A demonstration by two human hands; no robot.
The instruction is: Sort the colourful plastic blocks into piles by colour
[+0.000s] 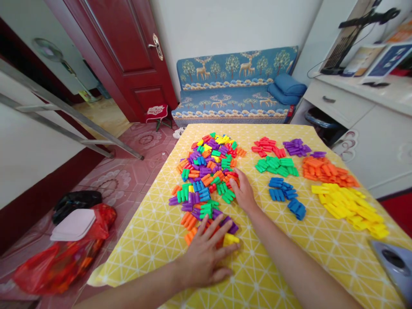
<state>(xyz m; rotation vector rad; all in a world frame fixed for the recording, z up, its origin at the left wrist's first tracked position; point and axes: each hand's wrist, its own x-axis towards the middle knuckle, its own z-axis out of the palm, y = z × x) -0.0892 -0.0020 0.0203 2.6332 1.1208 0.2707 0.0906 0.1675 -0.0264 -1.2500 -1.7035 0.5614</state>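
Head view: a surface [144, 240] with a yellow, white-lined cover carries a large mixed pile [198, 186] of small plastic pieces in red, orange, yellow, green, blue and purple. It lies left of centre, running from the far edge down to the hands.

The left hand [206, 257] is laid palm down over the near end of the mixed pile, its grip apart with the fingers spread; orange and purple pieces show around the fingertips, and yellow pieces [231, 239] lie at them. The right hand [244, 191] is at the right side of the pile, fingers curved toward red and orange pieces. Whether its grip is clamped on any piece, I cannot tell.

To the right of the right hand lie single-colour groups, apart from the mixed pile: a red group [264, 146] and a purple group [296, 148] farthest off, a green group [277, 166] nearer than the red one, a blue group [282, 189] nearer still, an orange group [328, 171] and, nearest on the right, a yellow group [350, 208]. A dark, partly cut-off device [393, 259] sits at the lower right corner.

Beyond the surface stands a blue sofa [231, 101] with a deer pattern; red bags [61, 266] lie on the floor [141, 167] at left.
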